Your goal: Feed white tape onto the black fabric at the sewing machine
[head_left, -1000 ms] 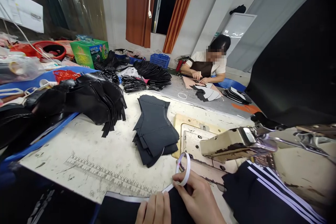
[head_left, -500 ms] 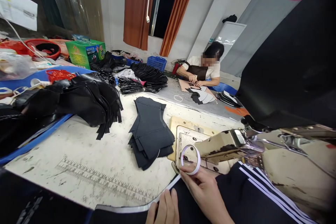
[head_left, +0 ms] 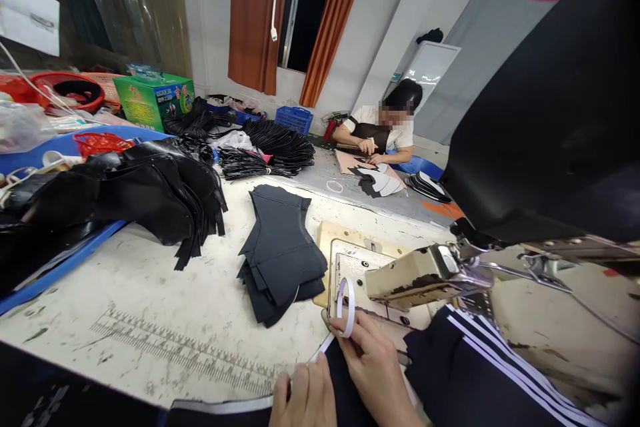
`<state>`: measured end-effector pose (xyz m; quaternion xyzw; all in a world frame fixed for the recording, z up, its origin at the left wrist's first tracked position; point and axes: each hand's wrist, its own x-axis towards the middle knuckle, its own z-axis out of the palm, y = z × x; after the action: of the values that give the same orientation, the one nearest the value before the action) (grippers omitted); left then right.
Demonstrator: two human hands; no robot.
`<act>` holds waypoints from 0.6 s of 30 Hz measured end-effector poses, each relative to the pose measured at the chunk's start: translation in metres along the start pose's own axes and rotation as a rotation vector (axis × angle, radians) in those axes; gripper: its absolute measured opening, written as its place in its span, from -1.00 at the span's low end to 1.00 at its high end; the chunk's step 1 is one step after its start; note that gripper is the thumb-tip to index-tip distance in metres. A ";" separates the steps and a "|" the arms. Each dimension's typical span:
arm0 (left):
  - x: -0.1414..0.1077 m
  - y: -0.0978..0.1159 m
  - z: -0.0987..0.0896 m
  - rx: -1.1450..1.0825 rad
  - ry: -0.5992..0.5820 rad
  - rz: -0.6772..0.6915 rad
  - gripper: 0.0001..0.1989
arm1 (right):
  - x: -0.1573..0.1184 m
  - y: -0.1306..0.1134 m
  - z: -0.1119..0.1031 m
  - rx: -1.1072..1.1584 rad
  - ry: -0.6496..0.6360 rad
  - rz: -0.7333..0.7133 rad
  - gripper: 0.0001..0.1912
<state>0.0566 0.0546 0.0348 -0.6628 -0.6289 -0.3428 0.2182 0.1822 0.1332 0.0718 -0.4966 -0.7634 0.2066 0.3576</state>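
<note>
White tape is, by judgement, being applied along the edge of a dark fabric piece [head_left: 345,383] at the front of the bench [head_left: 200,310]. The tape roll [head_left: 351,307] is held upright in the right hand [head_left: 377,367], its grip narrowed to a pinch around the roll's lower rim. The fabric is pressed by the bent fingers of the left hand [head_left: 305,393], beside the laid white strip [head_left: 220,407]; whether anything is pinched there cannot be told. Light tension on the tape and close following of the curved edge are called for, with the fabric kept flat. Beyond the roll, the sewing machine [head_left: 415,277] is seen.
</note>
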 end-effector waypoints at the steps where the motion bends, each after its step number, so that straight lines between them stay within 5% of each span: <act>1: 0.006 -0.001 -0.002 -0.061 -0.059 -0.044 -0.79 | 0.001 -0.002 -0.001 0.015 0.008 0.004 -0.75; 5: 0.038 -0.006 -0.008 -0.411 -0.272 -0.283 -0.77 | 0.002 -0.015 -0.010 0.120 0.048 0.036 -0.76; 10: 0.068 -0.013 -0.017 -0.758 -0.649 -0.362 -0.74 | -0.006 -0.023 -0.019 0.537 0.072 0.349 -0.69; 15: 0.073 -0.009 -0.026 -0.820 -0.621 -0.369 -0.74 | -0.012 -0.022 -0.021 0.622 0.093 0.379 -0.66; 18: 0.070 -0.004 -0.027 -0.819 -0.523 -0.365 -0.73 | -0.020 -0.027 -0.025 0.433 0.156 0.091 -0.83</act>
<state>0.0463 0.0838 0.1034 -0.6370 -0.5821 -0.4161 -0.2868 0.1896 0.1030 0.0995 -0.4566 -0.6482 0.3422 0.5041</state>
